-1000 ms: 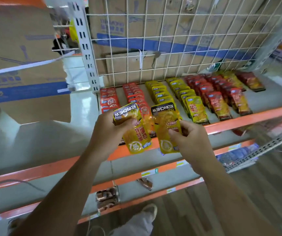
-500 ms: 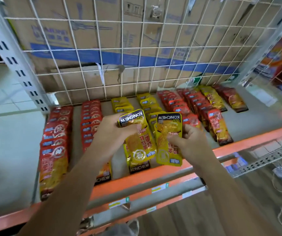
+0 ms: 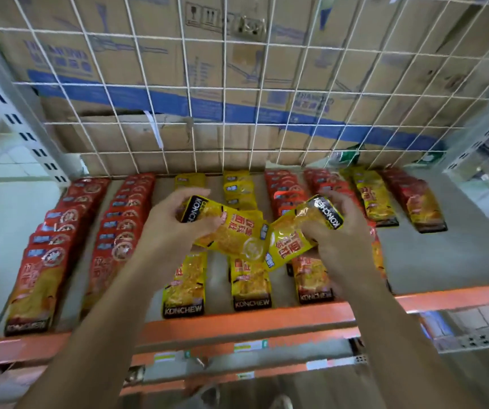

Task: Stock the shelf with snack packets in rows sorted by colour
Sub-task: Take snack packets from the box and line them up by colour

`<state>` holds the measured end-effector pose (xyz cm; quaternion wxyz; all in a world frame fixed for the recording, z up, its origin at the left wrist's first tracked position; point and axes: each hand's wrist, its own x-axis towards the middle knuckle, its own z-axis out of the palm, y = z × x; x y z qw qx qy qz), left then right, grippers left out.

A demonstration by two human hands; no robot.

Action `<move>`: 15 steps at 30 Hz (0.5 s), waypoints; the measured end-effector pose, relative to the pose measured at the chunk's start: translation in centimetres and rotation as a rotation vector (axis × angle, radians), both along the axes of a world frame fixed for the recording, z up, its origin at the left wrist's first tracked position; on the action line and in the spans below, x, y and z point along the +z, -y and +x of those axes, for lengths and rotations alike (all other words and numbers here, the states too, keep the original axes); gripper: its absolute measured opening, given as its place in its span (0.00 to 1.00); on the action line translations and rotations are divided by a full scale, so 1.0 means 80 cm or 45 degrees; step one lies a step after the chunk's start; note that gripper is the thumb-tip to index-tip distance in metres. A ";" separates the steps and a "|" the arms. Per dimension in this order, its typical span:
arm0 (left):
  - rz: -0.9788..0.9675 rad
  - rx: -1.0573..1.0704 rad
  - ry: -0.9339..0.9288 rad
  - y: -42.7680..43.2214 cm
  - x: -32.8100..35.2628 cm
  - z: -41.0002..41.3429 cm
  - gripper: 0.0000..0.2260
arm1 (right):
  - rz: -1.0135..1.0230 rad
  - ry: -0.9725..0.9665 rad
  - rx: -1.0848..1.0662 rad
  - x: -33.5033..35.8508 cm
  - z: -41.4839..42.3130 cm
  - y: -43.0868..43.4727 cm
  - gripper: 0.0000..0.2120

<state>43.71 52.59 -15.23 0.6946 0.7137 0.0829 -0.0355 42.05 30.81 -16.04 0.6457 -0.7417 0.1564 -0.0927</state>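
Observation:
My left hand (image 3: 168, 227) grips a yellow snack packet (image 3: 231, 231) by its black top, tilted to the right. A second yellow packet (image 3: 291, 236) is gripped by my right hand (image 3: 340, 231), tilted to the left, and its lower end overlaps the first one. Both hang above the grey shelf (image 3: 443, 261), over two yellow rows (image 3: 185, 286) in the middle. Two red rows (image 3: 48, 246) lie at the left. Further red rows (image 3: 286, 190) and one more yellow row (image 3: 370, 196) lie to the right.
A white wire grid (image 3: 237, 84) backs the shelf, with cardboard boxes (image 3: 119, 48) behind it. The shelf has an orange front rail (image 3: 266, 323), and lower shelves (image 3: 266, 364) sit beneath. The right part of the grey shelf is bare.
My view has drawn closer to the shelf. Both hands have moved forward over the yellow rows and tilted their packets toward each other until the lower ends overlap.

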 end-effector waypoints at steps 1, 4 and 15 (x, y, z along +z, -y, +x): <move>0.001 0.029 -0.021 0.010 -0.003 -0.004 0.17 | -0.013 0.004 0.013 0.001 0.001 0.009 0.24; 0.037 0.080 -0.047 0.041 -0.005 -0.015 0.14 | 0.071 -0.037 0.056 -0.002 0.003 0.041 0.20; -0.247 0.147 -0.152 0.127 -0.007 -0.023 0.16 | 0.414 -0.151 0.081 -0.003 0.006 0.133 0.17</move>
